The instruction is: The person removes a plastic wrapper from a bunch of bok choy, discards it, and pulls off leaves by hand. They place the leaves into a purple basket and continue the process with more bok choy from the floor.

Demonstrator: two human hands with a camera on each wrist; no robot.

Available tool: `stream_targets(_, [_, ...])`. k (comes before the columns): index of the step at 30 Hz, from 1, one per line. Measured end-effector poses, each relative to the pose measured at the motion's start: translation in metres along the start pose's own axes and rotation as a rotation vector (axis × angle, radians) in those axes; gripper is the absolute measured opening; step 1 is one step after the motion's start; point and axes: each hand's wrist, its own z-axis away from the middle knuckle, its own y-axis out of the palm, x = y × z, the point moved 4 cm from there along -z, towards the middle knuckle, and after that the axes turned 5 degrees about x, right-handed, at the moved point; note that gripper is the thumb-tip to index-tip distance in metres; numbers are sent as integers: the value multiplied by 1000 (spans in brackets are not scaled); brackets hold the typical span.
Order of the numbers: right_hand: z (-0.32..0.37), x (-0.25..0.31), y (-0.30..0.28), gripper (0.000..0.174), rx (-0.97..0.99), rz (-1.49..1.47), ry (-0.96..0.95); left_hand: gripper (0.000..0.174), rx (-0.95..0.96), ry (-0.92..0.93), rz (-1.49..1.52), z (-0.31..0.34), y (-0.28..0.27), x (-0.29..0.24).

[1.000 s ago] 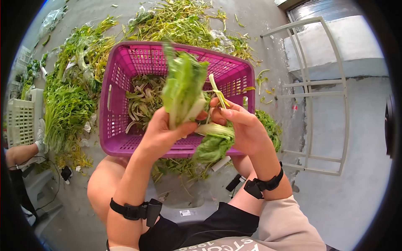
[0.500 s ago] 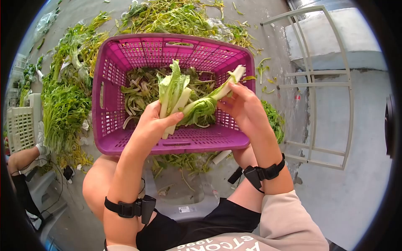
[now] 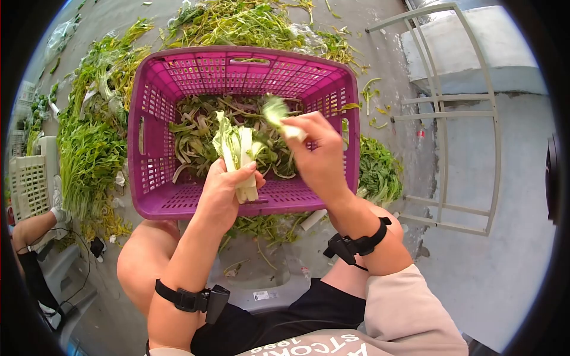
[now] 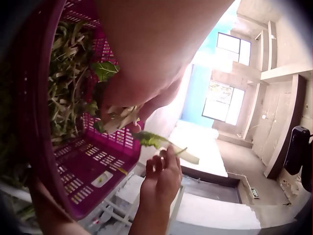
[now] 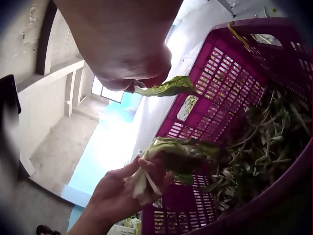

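In the head view we see the left hand (image 3: 228, 185) grip a stalk bunch (image 3: 242, 155) at the six o'clock side of the purple crate (image 3: 172, 210); the right hand (image 3: 320, 151), at four, masks its pinch on a leaf (image 4: 151, 141), which our left-wrist view exposes. Trimmings (image 3: 193, 139) lie inside; a green heap (image 3: 89, 163) sits outside at nine.

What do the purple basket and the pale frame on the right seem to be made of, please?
The purple basket looks like moulded plastic, slightly glossy, judging by its regular slots and handholds. The pale frame may be dull painted metal, given its slim, even-coloured bars.
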Motion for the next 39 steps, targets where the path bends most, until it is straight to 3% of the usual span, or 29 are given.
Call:
stream_targets(5, [15,6,32,25,123,210,-279,27,23,92,126,1,12,-3])
stream_targets(10, [16,11,39,26,154,256,-330,23,50,92,228,3,7,-10])
stream_targets(11, [17,11,40,26,184,245,-338,27,-1,29,206,1,3,-11])
stream_targets(16, [17,10,43,24,209,192,-346,27,-14,51,87,1,0,-16])
stream_targets(22, [7,0,32,22,170,-80,-67,18,-41,78,-33,1,-4,-20])
stream_targets(24, [6,-8,30,15,136,-81,-14,20,-179,144,-55,3,-5,-27])
stream_targets(26, [14,-33,42,17,286,-429,522,25,-141,165,-83,2,-4,-29])
stream_targets(28, [28,-35,55,47,546,-816,835,28,-20,201,-287,4,10,-32])
stream_targets(30, [39,-27,65,52,588,-1157,843,33,78,190,-355,4,16,-27])
stream_targets(33, [43,-16,60,49,524,-1245,810,37,234,139,-338,6,26,-17])
stream_targets(39, [47,-31,65,40,374,-1333,850,36,282,76,-556,2,23,-3])
